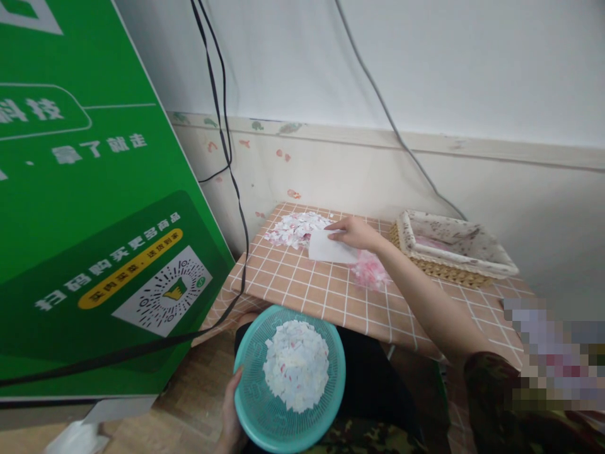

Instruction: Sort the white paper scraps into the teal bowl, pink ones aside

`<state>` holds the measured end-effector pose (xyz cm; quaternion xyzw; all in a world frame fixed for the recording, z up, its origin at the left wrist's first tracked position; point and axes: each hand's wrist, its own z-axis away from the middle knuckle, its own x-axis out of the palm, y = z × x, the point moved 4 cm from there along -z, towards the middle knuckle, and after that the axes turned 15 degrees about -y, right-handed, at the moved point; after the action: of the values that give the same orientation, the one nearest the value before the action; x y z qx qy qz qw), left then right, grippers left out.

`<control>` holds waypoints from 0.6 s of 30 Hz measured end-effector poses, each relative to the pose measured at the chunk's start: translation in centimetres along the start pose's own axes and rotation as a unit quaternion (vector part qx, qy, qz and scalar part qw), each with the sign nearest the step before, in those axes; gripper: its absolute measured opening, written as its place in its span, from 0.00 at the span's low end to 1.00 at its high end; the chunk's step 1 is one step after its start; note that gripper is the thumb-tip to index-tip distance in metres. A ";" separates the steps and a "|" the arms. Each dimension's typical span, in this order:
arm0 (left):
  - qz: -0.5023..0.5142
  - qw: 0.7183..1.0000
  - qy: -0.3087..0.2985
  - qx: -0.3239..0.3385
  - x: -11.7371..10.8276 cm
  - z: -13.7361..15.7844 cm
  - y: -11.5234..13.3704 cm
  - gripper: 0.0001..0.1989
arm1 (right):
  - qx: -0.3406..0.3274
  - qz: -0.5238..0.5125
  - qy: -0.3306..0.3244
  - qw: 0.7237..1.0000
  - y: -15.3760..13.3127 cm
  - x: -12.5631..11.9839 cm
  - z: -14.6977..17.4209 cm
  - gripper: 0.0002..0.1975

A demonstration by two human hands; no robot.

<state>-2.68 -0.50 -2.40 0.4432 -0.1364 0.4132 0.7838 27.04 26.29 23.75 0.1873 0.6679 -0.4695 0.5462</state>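
My left hand (231,403) grips the left rim of a round teal plastic basket (250,353) on my lap; its thumb shows over the edge and the other fingers are hidden underneath. A mound of small white paper scraps (297,366), with a few red specks, fills the basket's middle. Above the table, my right hand (352,232) pinches a flat white sheet of paper (331,247) by its upper edge. Just behind and left of that sheet lies a pile of paper scraps (295,228). A fluffy heap of pink and white shreds (371,270) sits below my right wrist.
A brown checked tablecloth (312,293) covers the table against the wall. At the right stands a wicker basket (444,268) with a floral lining. A large green panel (94,208) rises on the left, with a black cable (243,252) hanging across its edge.
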 end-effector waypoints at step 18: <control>-0.009 1.000 0.014 0.002 -0.8 -0.7 -0.3 0.10 | 0.046 0.005 0.084 0.995 0.9 0.7 2.0 0.17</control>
<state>-3.04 -0.41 -3.46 0.4400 -0.1210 0.4124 0.7885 28.65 24.88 22.81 0.2542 0.6886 -0.4796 0.4808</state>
